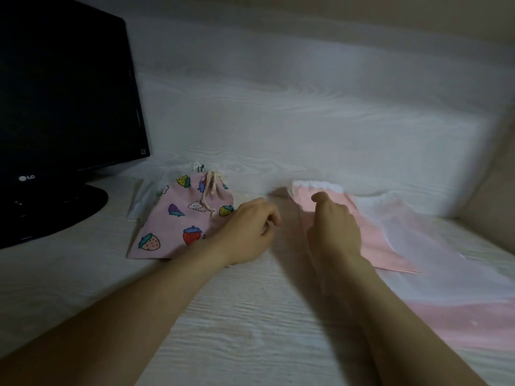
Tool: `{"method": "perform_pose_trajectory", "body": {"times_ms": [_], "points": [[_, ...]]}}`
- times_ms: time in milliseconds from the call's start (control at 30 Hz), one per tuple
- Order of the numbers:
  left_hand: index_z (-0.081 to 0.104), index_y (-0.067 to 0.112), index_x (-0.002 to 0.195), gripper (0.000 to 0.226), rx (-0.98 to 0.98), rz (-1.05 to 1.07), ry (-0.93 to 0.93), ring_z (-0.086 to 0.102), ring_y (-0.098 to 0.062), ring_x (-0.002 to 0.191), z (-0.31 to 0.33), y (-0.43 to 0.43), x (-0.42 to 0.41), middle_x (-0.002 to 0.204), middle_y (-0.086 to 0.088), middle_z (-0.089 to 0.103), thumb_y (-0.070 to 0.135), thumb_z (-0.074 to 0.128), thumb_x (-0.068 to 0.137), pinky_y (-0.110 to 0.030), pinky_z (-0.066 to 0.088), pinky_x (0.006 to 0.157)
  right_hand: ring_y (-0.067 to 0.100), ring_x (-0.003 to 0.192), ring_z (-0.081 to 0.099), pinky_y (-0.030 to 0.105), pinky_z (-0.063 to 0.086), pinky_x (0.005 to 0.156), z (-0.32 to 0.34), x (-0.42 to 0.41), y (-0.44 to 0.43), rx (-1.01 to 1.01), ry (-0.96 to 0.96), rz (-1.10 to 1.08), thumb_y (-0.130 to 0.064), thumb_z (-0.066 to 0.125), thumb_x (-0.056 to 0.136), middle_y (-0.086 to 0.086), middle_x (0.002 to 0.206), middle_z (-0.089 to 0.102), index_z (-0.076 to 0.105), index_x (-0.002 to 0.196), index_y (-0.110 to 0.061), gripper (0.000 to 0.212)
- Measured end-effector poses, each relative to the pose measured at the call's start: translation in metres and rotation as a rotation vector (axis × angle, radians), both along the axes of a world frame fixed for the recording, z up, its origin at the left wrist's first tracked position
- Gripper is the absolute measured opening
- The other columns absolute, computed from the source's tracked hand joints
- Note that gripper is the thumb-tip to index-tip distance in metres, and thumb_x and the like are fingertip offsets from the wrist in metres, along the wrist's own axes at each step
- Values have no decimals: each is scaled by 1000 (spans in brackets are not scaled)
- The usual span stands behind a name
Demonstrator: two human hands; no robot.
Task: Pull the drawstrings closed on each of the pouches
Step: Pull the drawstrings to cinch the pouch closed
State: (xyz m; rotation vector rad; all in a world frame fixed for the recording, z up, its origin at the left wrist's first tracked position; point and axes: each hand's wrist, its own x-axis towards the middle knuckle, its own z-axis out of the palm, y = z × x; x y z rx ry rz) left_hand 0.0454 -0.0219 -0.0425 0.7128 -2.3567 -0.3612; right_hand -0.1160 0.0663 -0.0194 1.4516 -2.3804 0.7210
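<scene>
Lying right of centre on the surface (250,316), the pink pouch (373,235) sits under the curled right hand (333,221). The left hand (248,232) curls beside the cinched strawberry pouch (178,218). Whether either grips anything is unclear. A monitor (64,93) stands left.

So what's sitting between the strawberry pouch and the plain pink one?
In the head view, just the left hand over bare desk between the strawberry pouch and the pink pouch; the right hand lies over the pink one.
</scene>
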Motion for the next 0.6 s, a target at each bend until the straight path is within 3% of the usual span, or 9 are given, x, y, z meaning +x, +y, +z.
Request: {"method": "perform_pose_trajectory", "body": {"times_ms": [167,267,367,467,533,600], "points": [[68,15,111,18,46,169,208,63,-5,89,7,-10,5,108,5,67,5,66,96,-15,48,73,40,104,60,45,47,83,5,2,-1,-271,-68,114,9,50,90,15,121,57,55,139,-15,55],[61,7,118,28,72,345,357,65,-20,96,5,-21,6,107,1,64,2,67,91,-34,55,83,39,94,59,43,45,76,10,1,1,-335,-49,177,15,48,81,13,116,53,61,134,-16,64],[44,4,143,59,112,453,500,59,-31,116,7,-28,11,130,-11,58,-5,65,88,-38,50,96,38,79,57,40,44,64,13,-1,2,-387,4,267,17,47,73,8,103,52,67,119,-16,60],[25,18,162,93,39,391,540,52,-25,126,13,-26,19,149,-12,42,-11,70,86,-34,50,103,32,70,55,42,48,57,13,-6,2,-457,70,357,14,44,66,4,93,52,69,102,-14,52],[29,27,163,98,-25,312,533,48,-15,129,16,-27,21,152,-6,39,-12,73,84,-22,49,103,27,67,53,41,48,55,12,-7,1,-496,102,419,13,45,66,0,88,53,69,94,-15,46],[50,26,150,73,-38,240,547,62,-17,120,20,-28,19,144,-3,47,-8,70,90,-33,58,97,23,67,52,37,46,55,10,-7,-1,-527,89,468,17,49,71,-1,89,52,70,92,-15,44]]}}
